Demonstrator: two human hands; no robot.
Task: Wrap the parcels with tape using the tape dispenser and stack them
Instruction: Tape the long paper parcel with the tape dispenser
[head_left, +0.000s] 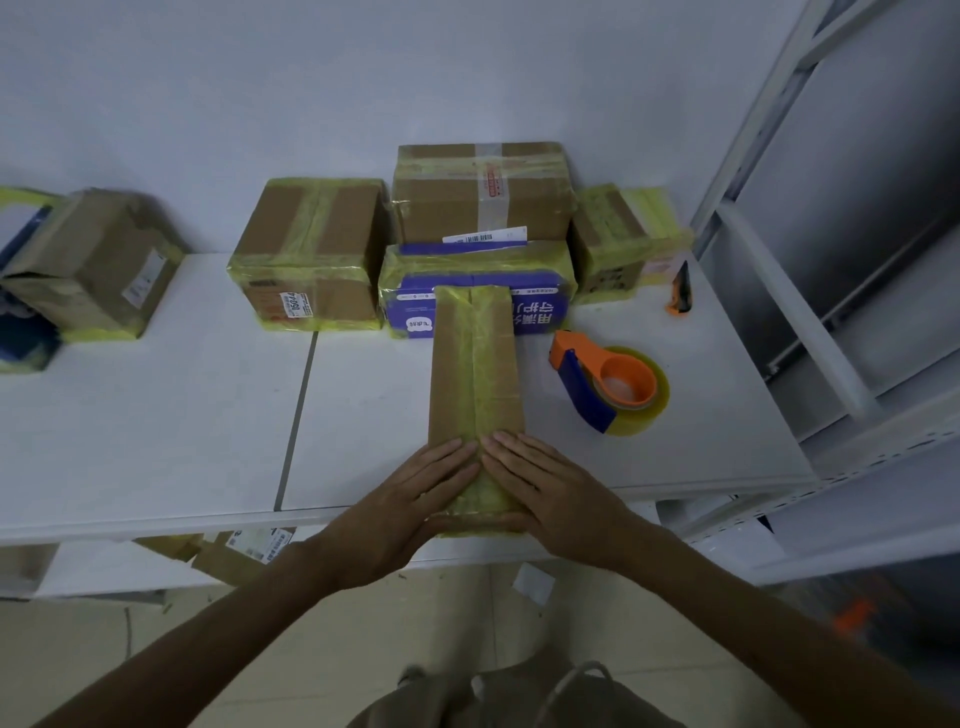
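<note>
A long narrow brown parcel with yellowish tape along its top lies lengthwise on the white table, its near end at the table's front edge. My left hand and my right hand lie flat on that near end with straight fingers, fingertips almost meeting over the tape seam. The orange and blue tape dispenser with its yellowish roll lies on the table just right of the parcel, apart from both hands.
Taped boxes line the wall: one brown box, a brown box stacked on a purple one, a small box, another at left. An orange cutter lies far right. Metal shelving stands right.
</note>
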